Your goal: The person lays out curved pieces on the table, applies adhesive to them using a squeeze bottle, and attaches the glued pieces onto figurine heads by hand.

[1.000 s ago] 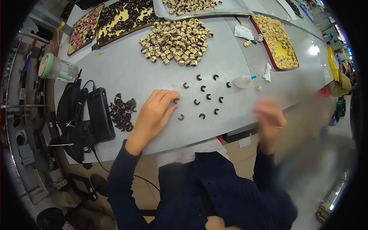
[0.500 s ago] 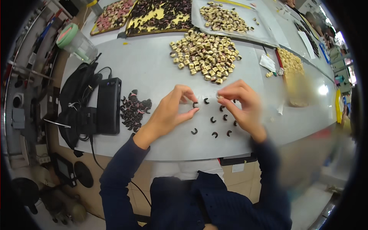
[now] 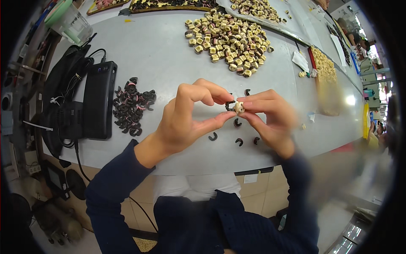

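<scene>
Left hand [image 3: 190,116] pinches a small dark C-shaped clip [image 3: 229,105] between thumb and forefinger, and the right hand [image 3: 270,116] grips a little cream block [image 3: 240,107] right against it, above the grey table [image 3: 156,55]. How they meet is hidden by fingertips. More loose clips [image 3: 239,141] lie just below, a dark pile [image 3: 132,106] sits left, cream blocks [image 3: 228,38] heaped beyond. The right forearm is blurred.
</scene>
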The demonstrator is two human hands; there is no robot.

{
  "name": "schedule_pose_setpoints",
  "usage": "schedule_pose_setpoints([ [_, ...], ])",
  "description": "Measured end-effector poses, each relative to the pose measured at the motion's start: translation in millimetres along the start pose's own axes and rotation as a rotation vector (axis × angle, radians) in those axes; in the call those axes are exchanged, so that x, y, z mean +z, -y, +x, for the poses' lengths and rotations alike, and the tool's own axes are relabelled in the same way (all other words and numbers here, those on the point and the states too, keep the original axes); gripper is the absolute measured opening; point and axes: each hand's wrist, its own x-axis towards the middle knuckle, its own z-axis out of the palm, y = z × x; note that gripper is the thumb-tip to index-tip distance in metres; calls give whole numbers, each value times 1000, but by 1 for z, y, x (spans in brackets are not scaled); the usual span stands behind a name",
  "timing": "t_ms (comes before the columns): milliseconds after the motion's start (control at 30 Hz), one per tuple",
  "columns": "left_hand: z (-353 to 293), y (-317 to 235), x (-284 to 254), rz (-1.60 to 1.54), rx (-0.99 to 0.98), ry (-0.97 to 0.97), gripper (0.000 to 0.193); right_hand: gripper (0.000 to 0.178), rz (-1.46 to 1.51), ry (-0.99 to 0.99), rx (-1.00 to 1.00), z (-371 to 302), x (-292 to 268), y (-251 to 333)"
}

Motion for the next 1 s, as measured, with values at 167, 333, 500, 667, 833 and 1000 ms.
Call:
schedule_pose_setpoints([
  [167,0,-2,1,9,73,21,46,28,-22,-35,-115,3,2,1],
  [333,0,-3,1,83,139,47,45,25,98,-19,-46,3,2,2],
  [500,1,-14,0,204,131,72,39,14,626,15,247,0,4,-2],
  [667,2,-17,-2,331,245,78,40,22,901,40,513,0,5,7],
  [833,-1,-21,0,329,265,95,46,33,956,142,687,-3,-2,9],
  [1000,-3,-25,0,304,284,125,36,46,1118,164,666,-4,2,7],
])
